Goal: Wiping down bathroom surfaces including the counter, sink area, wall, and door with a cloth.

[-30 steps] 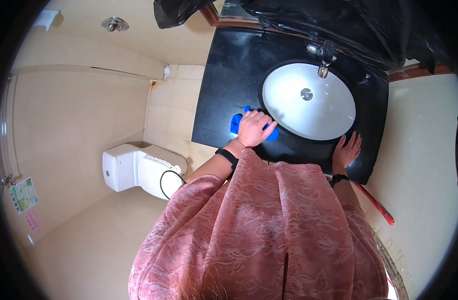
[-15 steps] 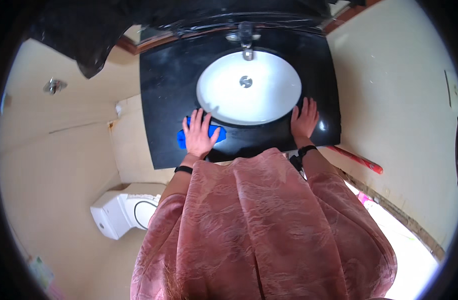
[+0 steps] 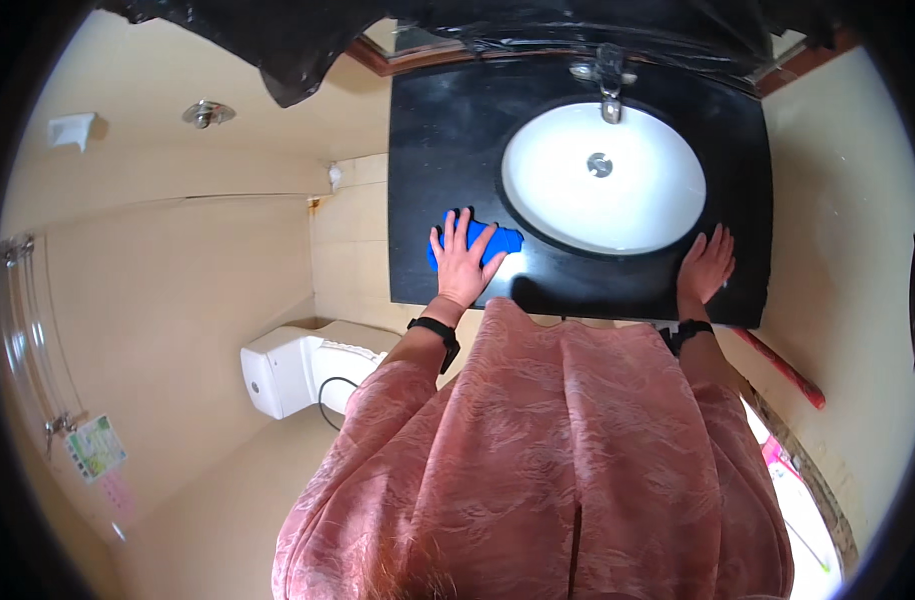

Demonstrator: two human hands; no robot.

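My left hand [image 3: 462, 268] lies with spread fingers on a folded blue cloth [image 3: 502, 242], pressing it against the black countertop [image 3: 443, 140]. The cloth shows around the fingers and to the right of the thumb. It sits in front and to the left of the white oval basin [image 3: 558, 205]. Near the basin's right front rim, my right hand [image 3: 708, 265] rests on the counter with its fingers stretched out and nothing visible in it. Dark bands circle both wrists.
A faucet [image 3: 610, 85] stands behind the basin. Black plastic sheeting [image 3: 538, 20] hangs along the back. Left of the counter is a white toilet [image 3: 278, 375], below a wall fitting [image 3: 208, 113]. A red pole [image 3: 788, 370] leans at the right wall.
The view has swung left, so the basin appears farther right. My left hand and the cloth have slid leftward over the counter. The right hand sits slightly closer to the front edge.
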